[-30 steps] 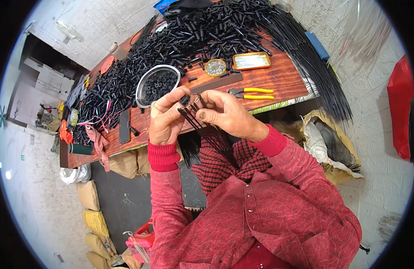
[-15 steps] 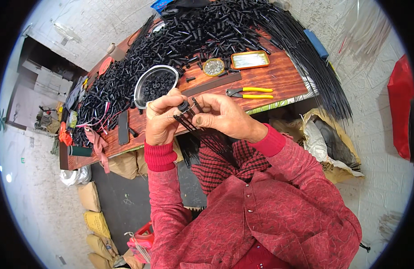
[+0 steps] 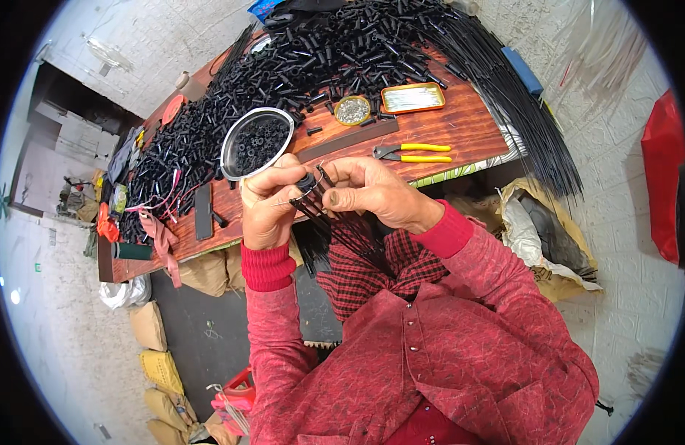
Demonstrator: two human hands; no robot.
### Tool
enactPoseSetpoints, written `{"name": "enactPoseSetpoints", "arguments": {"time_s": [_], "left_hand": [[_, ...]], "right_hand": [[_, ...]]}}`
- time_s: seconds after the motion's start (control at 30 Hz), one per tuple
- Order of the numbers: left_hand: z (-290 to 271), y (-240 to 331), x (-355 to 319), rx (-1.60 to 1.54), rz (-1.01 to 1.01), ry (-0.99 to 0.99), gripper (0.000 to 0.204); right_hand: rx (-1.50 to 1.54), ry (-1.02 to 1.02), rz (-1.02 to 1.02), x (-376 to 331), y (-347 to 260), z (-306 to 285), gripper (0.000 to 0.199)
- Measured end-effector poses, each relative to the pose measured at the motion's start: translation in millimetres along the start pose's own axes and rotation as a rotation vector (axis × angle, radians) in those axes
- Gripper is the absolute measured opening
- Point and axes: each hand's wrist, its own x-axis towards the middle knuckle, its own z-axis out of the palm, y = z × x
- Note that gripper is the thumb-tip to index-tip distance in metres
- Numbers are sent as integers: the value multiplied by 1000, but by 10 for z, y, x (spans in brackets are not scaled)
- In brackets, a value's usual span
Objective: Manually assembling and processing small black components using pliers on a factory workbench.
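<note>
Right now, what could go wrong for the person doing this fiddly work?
The small black round piece at the tips of the left hand could slip and drop. The thin black rods spread out below the right hand, so they might tangle. The left hand looks close to the metal-rimmed dish and might bump it.

Counter (image 3: 472,133) has reddish wood grain. Heap of short black tubes (image 3: 342,55) covers back and left; thin black rods (image 3: 524,111) overhang right edge. Nearer front: metal-rimmed bowl (image 3: 224,157) with black rings (image 3: 257,142), round yellow dish (image 3: 336,112), yellow-rimmed tray (image 3: 414,110), brown bar (image 3: 357,138), yellow-handled pliers (image 3: 428,147). Left: black flat slab (image 3: 203,211), green cylinder (image 3: 132,251), pink cloth (image 3: 158,236).
</note>
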Motion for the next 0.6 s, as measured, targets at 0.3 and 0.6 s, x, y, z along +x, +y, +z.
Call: {"name": "enactPoseSetpoints", "arguments": {"time_s": [0.3,0.6], "left_hand": [[61,35,-85,-9,11,8,31],[-38,73,-137,8,-63,68,45]], "right_hand": [[9,-15,12,11,-10,-15,27],[-37,28,0,24,23,-1,23]]}}
